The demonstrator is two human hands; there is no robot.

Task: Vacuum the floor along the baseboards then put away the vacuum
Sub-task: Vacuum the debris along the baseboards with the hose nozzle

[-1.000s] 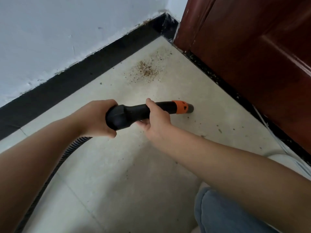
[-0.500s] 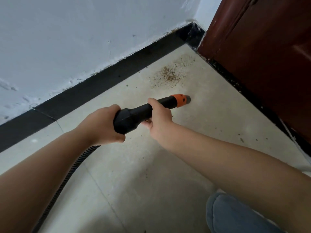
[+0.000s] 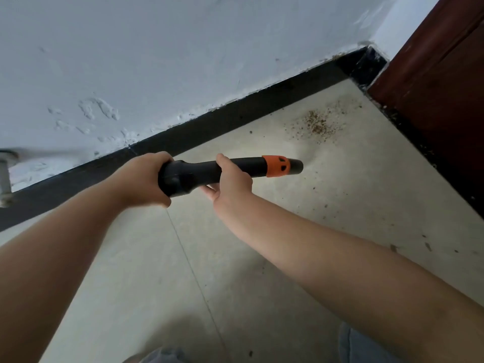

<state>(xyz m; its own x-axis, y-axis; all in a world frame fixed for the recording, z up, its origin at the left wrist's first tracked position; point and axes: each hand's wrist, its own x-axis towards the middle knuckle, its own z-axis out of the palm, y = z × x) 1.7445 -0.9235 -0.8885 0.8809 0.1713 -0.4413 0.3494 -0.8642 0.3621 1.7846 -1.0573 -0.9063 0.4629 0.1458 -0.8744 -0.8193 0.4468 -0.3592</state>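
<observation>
I hold a black vacuum nozzle (image 3: pixel 251 167) with an orange collar (image 3: pixel 275 166) just above the pale tiled floor (image 3: pixel 262 258). My left hand (image 3: pixel 142 179) grips its thick rear end. My right hand (image 3: pixel 231 180) grips the tube in the middle, fingers curled under it. The nozzle tip points right, toward a patch of brown crumbs (image 3: pixel 318 124) lying in the corner. A black baseboard (image 3: pixel 222 121) runs along the white wall behind the nozzle. The hose is hidden behind my left arm.
A dark red wooden door (image 3: pixel 445 87) closes off the right side, with black trim at its foot. Loose specks (image 3: pixel 427 244) dot the floor near it. A grey pipe (image 3: pixel 4 179) stands at the far left wall. My knees in jeans (image 3: pixel 361 347) show at the bottom.
The view has swung left and up, showing more wall. The nozzle has levelled out and moved slightly away from the crumbs; both hands keep the same grip.
</observation>
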